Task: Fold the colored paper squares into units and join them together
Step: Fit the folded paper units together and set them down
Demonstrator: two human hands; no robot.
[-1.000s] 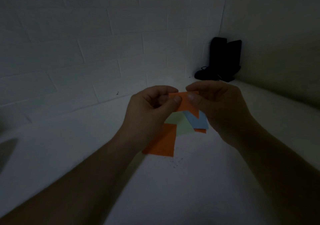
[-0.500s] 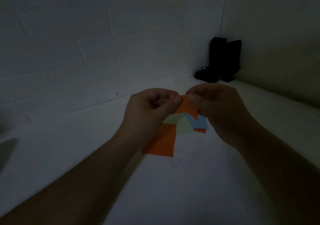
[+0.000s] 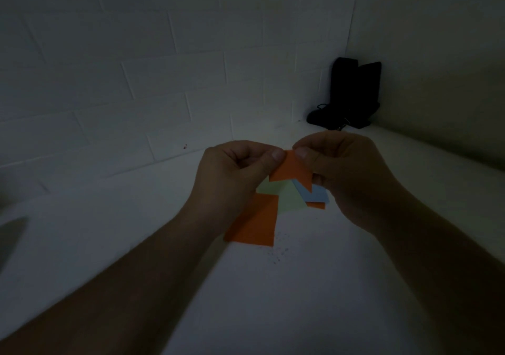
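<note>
A small folded orange paper (image 3: pixel 291 170) is held in the air between both my hands, above a white table (image 3: pixel 287 294). My left hand (image 3: pixel 232 174) pinches its upper left corner with thumb and forefinger. My right hand (image 3: pixel 347 171) pinches its upper right side. Below them on the table lie an orange square (image 3: pixel 254 223), a pale green sheet (image 3: pixel 287 198), a light blue sheet (image 3: pixel 314 194) and an orange piece's edge (image 3: pixel 317 205) showing under the blue one. My hands hide parts of these sheets.
A white brick wall (image 3: pixel 136 81) runs behind the table and meets another wall at the right. A black object (image 3: pixel 352 95) stands in the far corner. The scene is dim. Small dark specks (image 3: pixel 276 253) dot the table near the orange square.
The folded orange paper has turned and narrowed between my fingers; its top is pinched closer together. My hands stay at about the same place.
</note>
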